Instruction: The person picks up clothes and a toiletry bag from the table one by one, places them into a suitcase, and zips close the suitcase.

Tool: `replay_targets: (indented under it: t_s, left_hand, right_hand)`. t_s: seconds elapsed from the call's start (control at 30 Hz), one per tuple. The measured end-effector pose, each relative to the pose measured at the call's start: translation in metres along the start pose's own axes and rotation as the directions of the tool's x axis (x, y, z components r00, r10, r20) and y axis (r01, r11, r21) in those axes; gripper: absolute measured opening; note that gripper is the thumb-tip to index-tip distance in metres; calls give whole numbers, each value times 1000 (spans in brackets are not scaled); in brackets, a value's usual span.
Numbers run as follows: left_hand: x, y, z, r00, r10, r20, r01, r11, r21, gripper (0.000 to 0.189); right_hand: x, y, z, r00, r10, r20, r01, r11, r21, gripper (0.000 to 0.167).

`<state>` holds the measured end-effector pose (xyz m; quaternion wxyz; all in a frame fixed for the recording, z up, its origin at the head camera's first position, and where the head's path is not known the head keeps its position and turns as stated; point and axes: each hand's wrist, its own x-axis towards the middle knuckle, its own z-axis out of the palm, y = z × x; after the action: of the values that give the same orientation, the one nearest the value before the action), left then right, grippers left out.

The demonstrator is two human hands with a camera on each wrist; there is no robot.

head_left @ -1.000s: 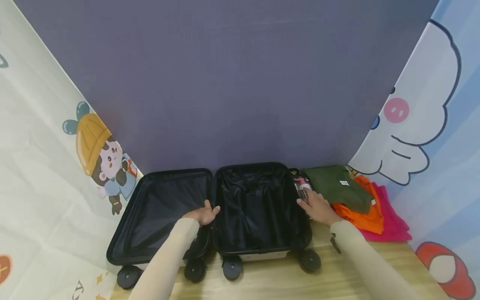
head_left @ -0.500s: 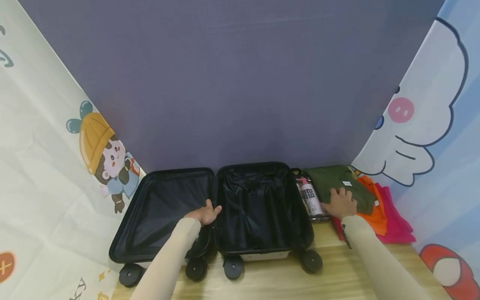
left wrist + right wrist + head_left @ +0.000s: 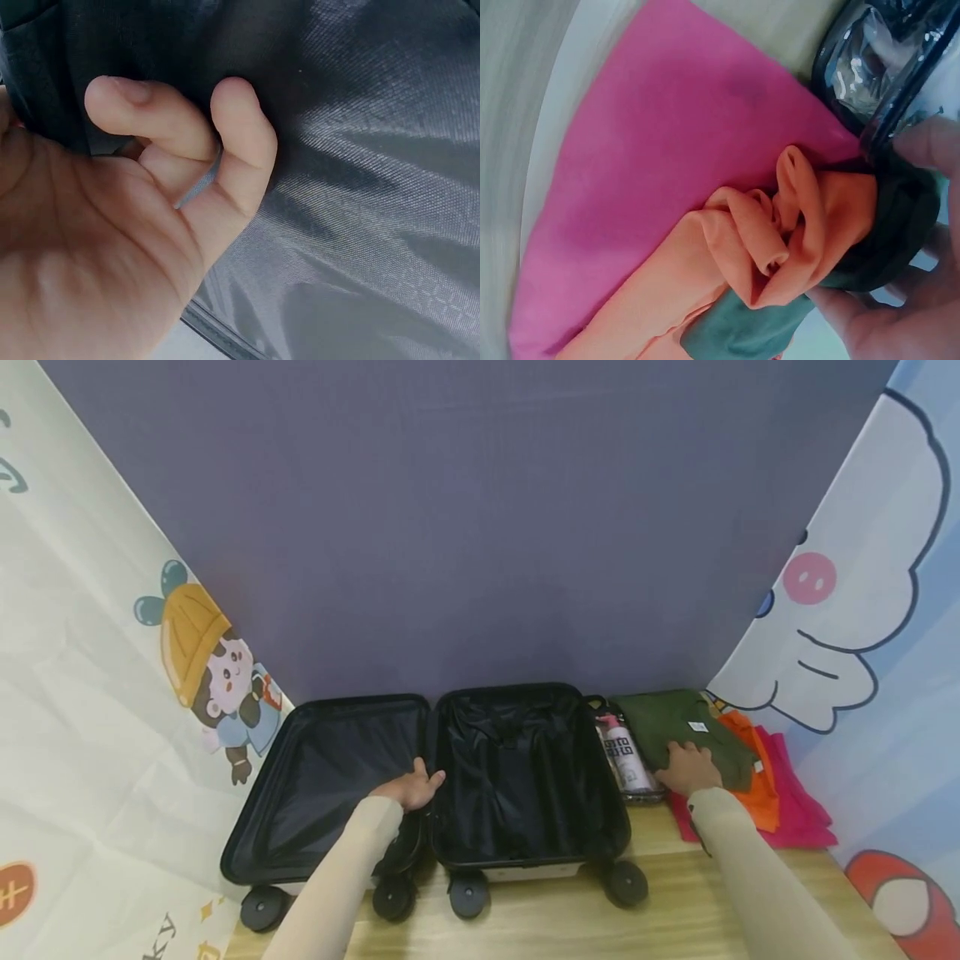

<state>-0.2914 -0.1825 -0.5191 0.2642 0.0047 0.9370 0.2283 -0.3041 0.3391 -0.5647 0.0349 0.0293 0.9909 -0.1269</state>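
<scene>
My left hand (image 3: 408, 788) is over the middle of an open black suitcase (image 3: 513, 793), by the inner edges of its two halves. Its fingers are loosely bent and hold nothing; the left wrist view shows dark lining (image 3: 390, 187) behind them. Right of the suitcase, my right hand (image 3: 690, 767) is at the near edge of a folded dark green shirt (image 3: 652, 718). In the right wrist view, dark green cloth (image 3: 900, 240) lies between thumb and fingers. Beneath the shirt are an orange garment (image 3: 767, 806) and a pink one (image 3: 804, 793).
A clear bag (image 3: 643, 797) with a white pump bottle (image 3: 627, 758) lies between suitcase and clothes. Suitcase wheels (image 3: 468, 893) face the front. A grey panel (image 3: 480, 527) stands behind, with printed curtains (image 3: 67, 693) at the sides.
My right hand has moved right, from the pump bottle in the clear bag to the near edge of the green shirt. The left hand has stayed in place.
</scene>
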Motion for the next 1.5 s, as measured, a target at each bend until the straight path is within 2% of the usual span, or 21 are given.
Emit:
replay_targets:
  t_s: [0.17, 0.47, 0.57, 0.9, 1.13, 1.5]
  left_hand:
    - [0, -2, 2, 1000, -4, -2, 4, 1000, 0, 84]
    - [2, -2, 1, 1000, -24, 3, 24, 1000, -9, 84]
    - [3, -1, 1, 1000, -27, 1, 27, 1000, -9, 83]
    - [2, 1, 2, 1000, -18, 8, 19, 999, -31, 83]
    - [5, -1, 2, 1000, -30, 6, 30, 999, -36, 83]
    - [1, 0, 2, 1000, -21, -10, 21, 999, -26, 83]
  right_hand:
    - [-1, 0, 1, 1000, -11, -26, 11, 1000, -19, 61]
    - [5, 9, 4, 991, -83, -109, 80, 996, -32, 46]
    - [6, 13, 4, 990, -69, -126, 68, 998, -9, 44]
    - [10, 19, 4, 993, 29, -111, -23, 998, 58, 43]
    - [9, 21, -7, 987, 88, -135, -73, 991, 112, 51]
    - [8, 30, -25, 968, 47, -246, -18, 993, 117, 52]
